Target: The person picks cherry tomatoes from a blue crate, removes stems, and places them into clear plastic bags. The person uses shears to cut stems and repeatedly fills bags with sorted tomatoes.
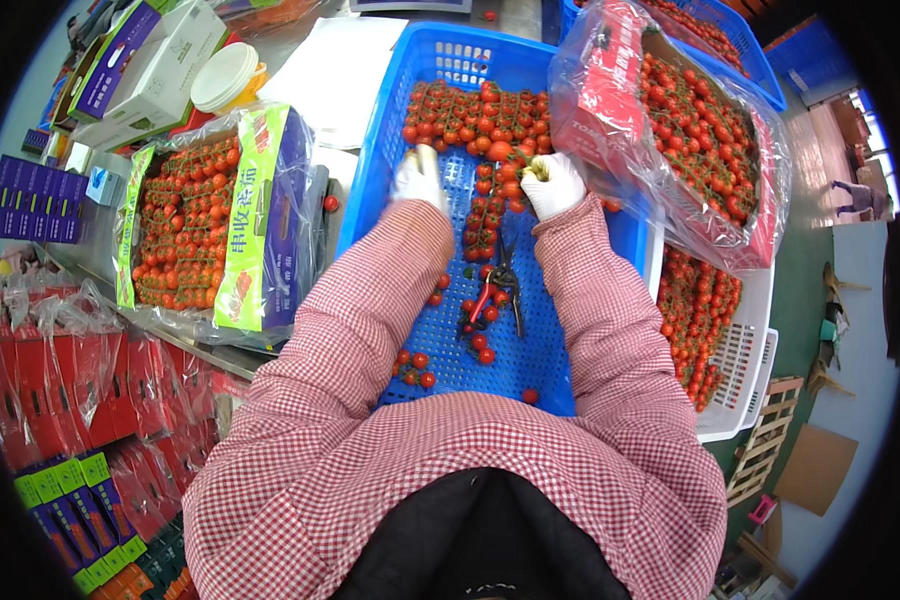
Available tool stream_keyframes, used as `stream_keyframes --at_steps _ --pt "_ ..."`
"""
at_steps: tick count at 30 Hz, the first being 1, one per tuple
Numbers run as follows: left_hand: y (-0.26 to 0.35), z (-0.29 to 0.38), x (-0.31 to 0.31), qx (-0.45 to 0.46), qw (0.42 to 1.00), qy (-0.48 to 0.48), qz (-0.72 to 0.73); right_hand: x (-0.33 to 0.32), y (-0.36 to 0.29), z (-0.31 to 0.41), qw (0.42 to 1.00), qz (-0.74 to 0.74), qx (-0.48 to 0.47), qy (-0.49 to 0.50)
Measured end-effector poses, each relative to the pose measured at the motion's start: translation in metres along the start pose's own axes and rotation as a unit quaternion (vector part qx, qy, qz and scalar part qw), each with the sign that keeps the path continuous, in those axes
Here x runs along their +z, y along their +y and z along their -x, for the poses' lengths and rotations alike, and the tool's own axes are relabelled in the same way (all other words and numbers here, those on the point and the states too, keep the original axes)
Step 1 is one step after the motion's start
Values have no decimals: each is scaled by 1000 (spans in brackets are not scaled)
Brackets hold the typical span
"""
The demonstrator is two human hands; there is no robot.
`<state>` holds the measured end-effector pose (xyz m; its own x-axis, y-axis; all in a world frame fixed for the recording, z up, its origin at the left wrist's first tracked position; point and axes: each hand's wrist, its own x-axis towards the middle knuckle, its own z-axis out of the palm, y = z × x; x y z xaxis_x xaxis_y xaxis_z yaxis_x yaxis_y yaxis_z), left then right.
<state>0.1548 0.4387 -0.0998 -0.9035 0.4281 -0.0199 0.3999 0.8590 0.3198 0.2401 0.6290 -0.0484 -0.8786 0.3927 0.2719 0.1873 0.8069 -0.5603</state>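
Observation:
Both hands wear white gloves with yellowed fingers and are inside a blue plastic crate (pixel 360 180). My left hand (pixel 420 180), slightly blurred, is by the crate's left side, its fingers reaching toward vine cherry tomatoes (pixel 450 112) at the far end. My right hand (pixel 553 186) has curled fingers beside a row of red tomatoes on the vine (pixel 483 225); whether it grips a stem is hidden. Nearer my body lie pruning shears (pixel 504 279), with one red handle and one dark one, among small loose clusters. A few tomatoes (pixel 414 369) rest near the crate's near left corner.
A plastic-lined carton of tomatoes (pixel 187 217) stands left on the table. A red carton (pixel 701 142) overlaps the crate's right rim, above a white crate (pixel 720 405) of tomatoes. White paper sheets (pixel 345 75) and a lidded tub (pixel 225 79) sit at the far left.

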Motion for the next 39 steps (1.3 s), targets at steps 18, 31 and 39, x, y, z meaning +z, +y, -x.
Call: stream_keyframes --at_steps 18,31,39 --pt "15 24 -101 -146 408 -185 882 -69 -76 65 495 -847 119 -152" --pt "-151 141 -295 -24 505 -124 854 11 -255 40 492 -808 73 -317" --pt "-367 63 -334 135 982 -101 86 112 -405 -5 919 -193 -301 -169"
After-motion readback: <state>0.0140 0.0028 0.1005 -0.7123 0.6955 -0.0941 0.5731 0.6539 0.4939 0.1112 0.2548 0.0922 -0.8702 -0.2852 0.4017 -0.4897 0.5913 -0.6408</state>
